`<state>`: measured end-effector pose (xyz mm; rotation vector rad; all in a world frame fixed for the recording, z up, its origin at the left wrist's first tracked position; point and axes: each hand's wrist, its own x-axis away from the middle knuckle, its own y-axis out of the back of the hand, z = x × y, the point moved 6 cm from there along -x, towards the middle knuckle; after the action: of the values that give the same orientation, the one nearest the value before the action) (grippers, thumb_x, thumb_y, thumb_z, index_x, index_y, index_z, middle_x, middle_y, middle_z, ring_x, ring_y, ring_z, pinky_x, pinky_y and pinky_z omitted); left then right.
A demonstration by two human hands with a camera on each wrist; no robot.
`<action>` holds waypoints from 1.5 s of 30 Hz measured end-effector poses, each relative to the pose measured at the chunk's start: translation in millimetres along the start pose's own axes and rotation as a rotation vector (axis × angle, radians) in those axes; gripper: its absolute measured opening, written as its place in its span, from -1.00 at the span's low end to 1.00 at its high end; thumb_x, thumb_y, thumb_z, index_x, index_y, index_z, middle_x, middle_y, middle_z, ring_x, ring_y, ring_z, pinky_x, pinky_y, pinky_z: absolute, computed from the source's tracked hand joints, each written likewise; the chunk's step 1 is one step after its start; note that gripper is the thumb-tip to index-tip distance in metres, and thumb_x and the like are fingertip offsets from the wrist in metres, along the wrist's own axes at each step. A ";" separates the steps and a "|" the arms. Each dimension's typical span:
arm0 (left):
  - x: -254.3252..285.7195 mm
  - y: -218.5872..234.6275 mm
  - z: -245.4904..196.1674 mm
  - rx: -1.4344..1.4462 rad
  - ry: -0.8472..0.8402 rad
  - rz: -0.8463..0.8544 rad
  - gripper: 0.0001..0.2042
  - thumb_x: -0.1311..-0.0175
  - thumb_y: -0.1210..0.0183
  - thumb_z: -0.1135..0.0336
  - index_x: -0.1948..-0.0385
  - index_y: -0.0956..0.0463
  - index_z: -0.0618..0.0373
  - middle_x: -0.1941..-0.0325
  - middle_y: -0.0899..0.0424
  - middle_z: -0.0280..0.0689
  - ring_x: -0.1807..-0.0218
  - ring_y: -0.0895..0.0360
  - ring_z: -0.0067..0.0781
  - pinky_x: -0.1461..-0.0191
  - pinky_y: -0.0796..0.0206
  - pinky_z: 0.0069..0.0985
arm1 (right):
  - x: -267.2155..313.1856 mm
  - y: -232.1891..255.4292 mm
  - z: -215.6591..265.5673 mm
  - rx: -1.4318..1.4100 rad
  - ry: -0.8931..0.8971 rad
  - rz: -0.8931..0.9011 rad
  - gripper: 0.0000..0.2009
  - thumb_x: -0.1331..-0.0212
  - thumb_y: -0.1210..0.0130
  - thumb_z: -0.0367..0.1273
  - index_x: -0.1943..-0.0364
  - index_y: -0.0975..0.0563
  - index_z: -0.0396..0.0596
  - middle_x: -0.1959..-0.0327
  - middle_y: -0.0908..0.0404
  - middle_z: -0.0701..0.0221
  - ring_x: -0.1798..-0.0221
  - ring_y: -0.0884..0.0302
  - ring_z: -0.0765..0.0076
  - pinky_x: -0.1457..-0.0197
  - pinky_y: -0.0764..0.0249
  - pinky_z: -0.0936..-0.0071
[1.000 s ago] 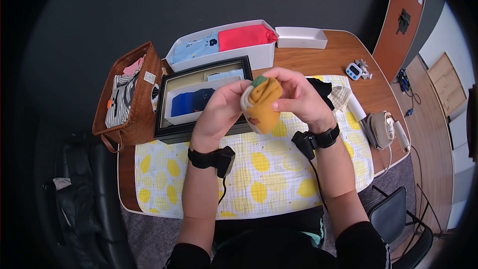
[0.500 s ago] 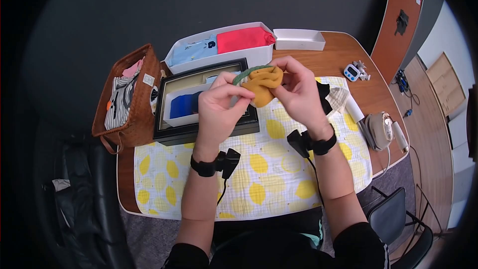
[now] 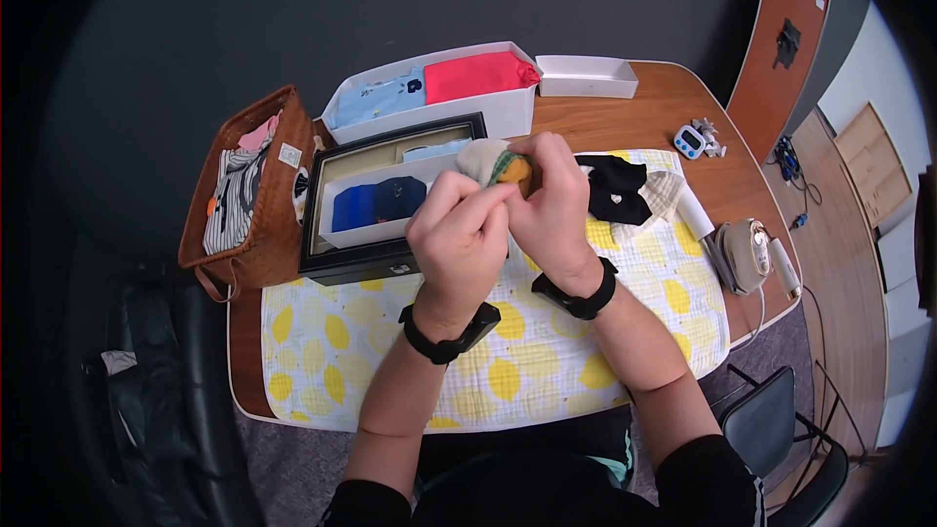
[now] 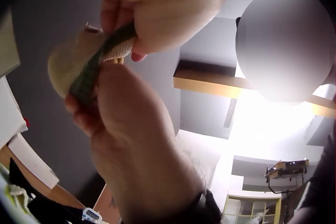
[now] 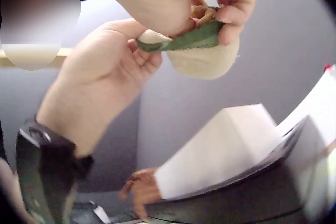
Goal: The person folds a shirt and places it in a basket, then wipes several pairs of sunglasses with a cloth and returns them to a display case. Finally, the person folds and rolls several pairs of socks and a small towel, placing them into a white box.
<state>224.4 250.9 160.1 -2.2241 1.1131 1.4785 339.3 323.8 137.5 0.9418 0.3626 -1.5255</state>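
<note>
Above the lemon-print cloth, my hands hold a balled sock pair (image 3: 480, 158), cream on the outside with a green cuff and some yellow fabric within. My left hand (image 3: 457, 246) pinches the green cuff on one side. The right hand (image 3: 554, 220) grips the opposite side of the cuff, its fingers partly hidden behind the knuckles. In the right wrist view the cuff (image 5: 197, 38) is stretched between both hands, and the cream sock part (image 5: 207, 64) bulges out below it. From the left wrist, the cream end (image 4: 65, 66) shows beyond the fingers.
A black box (image 3: 361, 273) holds a white tray with dark blue clothing (image 3: 376, 207). Behind it stands a white bin (image 3: 508, 117) of folded clothes. A wicker basket (image 3: 264, 234) is at left. Black socks (image 3: 615, 197), a steamer (image 3: 744, 254) and a timer (image 3: 689, 142) lie right.
The sock pair has gone from showing yellow outside to showing cream outside, turned at the green cuff. Both hands have come closer together and their wrists have rotated inward.
</note>
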 end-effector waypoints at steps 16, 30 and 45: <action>-1.8 1.0 28.3 -0.029 0.055 0.009 -0.65 -0.04 -0.20 0.68 0.08 -0.66 0.23 0.56 -0.53 -0.30 0.44 -0.52 -0.35 0.22 -0.37 -0.42 | 0.5 -9.2 5.7 -0.158 -0.002 0.176 -0.66 0.05 -0.28 -0.42 0.18 -0.43 -0.14 0.38 -0.58 0.11 0.36 -0.60 -0.14 0.34 -0.51 0.16; -0.4 -6.4 57.9 0.665 0.579 0.034 -0.69 -0.52 -0.13 0.21 -0.04 -0.52 0.30 0.12 -0.62 -0.31 0.14 -0.52 -0.62 0.00 -0.40 -0.58 | -11.9 4.4 3.7 -0.327 0.121 0.063 -0.55 -0.03 -0.16 -0.54 -0.11 -0.53 -0.14 0.23 -0.71 0.08 0.17 -0.73 -0.05 0.10 -0.61 0.33; 12.2 -26.6 56.1 0.880 0.569 0.227 -0.49 -0.43 -0.24 0.05 -0.12 -0.54 0.41 0.03 -0.70 -0.30 0.03 -0.57 -0.63 -0.08 -0.41 -0.63 | -9.5 11.9 -7.8 -0.519 -0.108 0.238 -0.73 -0.26 -0.10 -0.40 0.06 -0.63 -0.30 0.27 -0.73 0.35 0.25 -0.63 0.51 0.16 -0.50 0.56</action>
<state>207.5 295.7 118.7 -1.8885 1.7724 0.2224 352.4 333.3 143.1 0.4721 0.5175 -1.1759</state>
